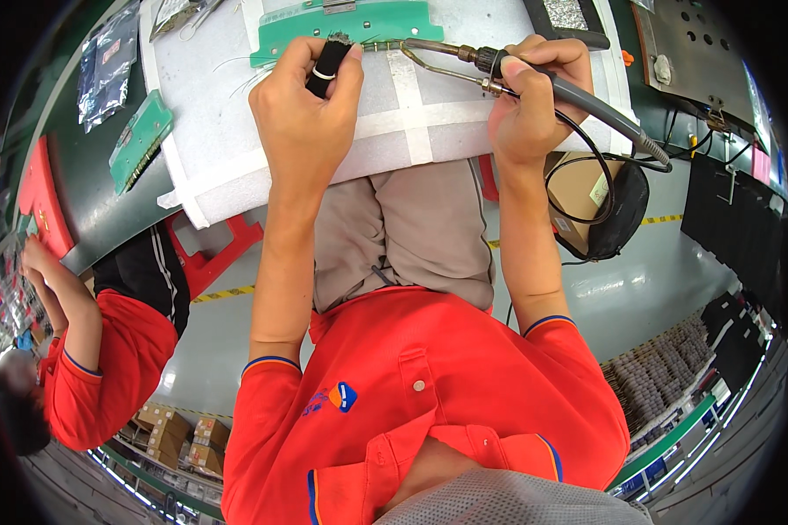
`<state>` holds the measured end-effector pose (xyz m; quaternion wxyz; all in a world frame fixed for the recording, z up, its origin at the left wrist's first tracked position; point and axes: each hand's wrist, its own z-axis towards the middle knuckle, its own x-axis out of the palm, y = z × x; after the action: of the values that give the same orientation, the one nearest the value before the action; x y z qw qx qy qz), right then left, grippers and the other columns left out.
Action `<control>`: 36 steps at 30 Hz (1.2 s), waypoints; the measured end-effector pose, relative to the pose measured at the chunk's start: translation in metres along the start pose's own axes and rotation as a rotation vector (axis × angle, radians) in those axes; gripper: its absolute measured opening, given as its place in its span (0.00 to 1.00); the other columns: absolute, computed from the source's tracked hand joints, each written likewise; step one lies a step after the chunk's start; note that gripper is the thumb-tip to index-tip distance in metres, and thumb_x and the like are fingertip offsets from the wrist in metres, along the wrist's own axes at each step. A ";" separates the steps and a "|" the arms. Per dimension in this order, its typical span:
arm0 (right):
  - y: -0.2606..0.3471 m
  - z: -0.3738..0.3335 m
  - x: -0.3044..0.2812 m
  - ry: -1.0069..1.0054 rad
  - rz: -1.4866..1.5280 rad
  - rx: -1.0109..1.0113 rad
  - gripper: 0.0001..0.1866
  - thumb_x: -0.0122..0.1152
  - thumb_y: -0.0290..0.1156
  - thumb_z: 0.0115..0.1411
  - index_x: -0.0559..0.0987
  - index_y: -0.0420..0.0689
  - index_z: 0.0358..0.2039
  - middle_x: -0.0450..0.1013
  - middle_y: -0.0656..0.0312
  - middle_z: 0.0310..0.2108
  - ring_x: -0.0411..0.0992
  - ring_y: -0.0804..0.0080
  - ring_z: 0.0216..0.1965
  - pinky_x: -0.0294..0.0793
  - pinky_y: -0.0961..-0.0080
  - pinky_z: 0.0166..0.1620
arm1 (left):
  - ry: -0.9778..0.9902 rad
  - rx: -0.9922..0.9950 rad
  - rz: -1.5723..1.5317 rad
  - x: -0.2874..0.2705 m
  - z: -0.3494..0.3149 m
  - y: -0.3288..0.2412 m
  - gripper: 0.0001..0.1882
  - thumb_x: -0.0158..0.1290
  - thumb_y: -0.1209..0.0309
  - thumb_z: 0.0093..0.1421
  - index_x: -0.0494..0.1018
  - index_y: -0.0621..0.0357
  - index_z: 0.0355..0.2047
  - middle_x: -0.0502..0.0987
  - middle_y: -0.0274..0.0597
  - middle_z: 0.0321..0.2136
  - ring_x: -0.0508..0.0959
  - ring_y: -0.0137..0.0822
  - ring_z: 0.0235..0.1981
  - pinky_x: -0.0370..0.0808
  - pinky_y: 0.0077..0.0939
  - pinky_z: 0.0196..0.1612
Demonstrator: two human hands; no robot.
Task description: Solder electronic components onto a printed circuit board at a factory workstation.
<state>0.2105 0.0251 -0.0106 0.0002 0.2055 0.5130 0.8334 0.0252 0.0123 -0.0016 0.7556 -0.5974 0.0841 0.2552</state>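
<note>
My left hand [305,131] is closed around a black bristle brush [327,70] with a white band, its bristles pointing away from me. In my right hand [538,109] is a soldering iron [578,98] with a dark grey handle and a thin metal tube alongside its shaft. The iron's tip reaches left to the near edge of a green circuit board [350,31], close to the brush. Whether the tip touches the board I cannot tell. Thin wires stick out by the board's left end. The board lies on a white foam pad [223,140] crossed with white tape.
Another green board [142,140] and a silvery bag [109,66] lie left. A dark tray [569,17] stands beyond my right hand, a metal box [700,57] farther right. The iron's cable [617,192] loops beside an open bag [630,219]. A co-worker [114,350] sits at left.
</note>
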 end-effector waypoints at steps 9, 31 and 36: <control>-0.003 0.000 -0.002 0.071 -0.060 0.009 0.07 0.53 0.18 0.46 0.67 0.38 0.27 0.67 0.60 0.20 0.62 0.79 0.21 0.62 0.83 0.28 | -0.004 -0.009 0.027 -0.001 0.000 -0.001 0.08 0.60 0.72 0.53 0.73 0.63 0.23 0.72 0.35 0.13 0.67 0.24 0.14 0.64 0.21 0.20; -0.001 0.000 -0.003 0.050 -0.023 -0.003 0.07 0.52 0.17 0.46 0.66 0.39 0.27 0.63 0.63 0.19 0.58 0.80 0.21 0.59 0.85 0.27 | -0.005 -0.013 0.011 -0.001 0.002 0.000 0.08 0.59 0.72 0.53 0.73 0.64 0.24 0.73 0.36 0.14 0.68 0.24 0.14 0.64 0.21 0.21; -0.001 -0.001 0.000 0.043 -0.007 0.004 0.07 0.52 0.17 0.45 0.66 0.39 0.27 0.63 0.62 0.19 0.58 0.80 0.21 0.59 0.85 0.27 | -0.006 -0.004 -0.015 -0.003 0.002 0.003 0.09 0.60 0.72 0.54 0.73 0.64 0.24 0.75 0.37 0.16 0.69 0.24 0.15 0.65 0.21 0.22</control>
<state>0.2098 0.0251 -0.0116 -0.0085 0.1857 0.5151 0.8367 0.0209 0.0138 -0.0022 0.7565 -0.5987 0.0768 0.2516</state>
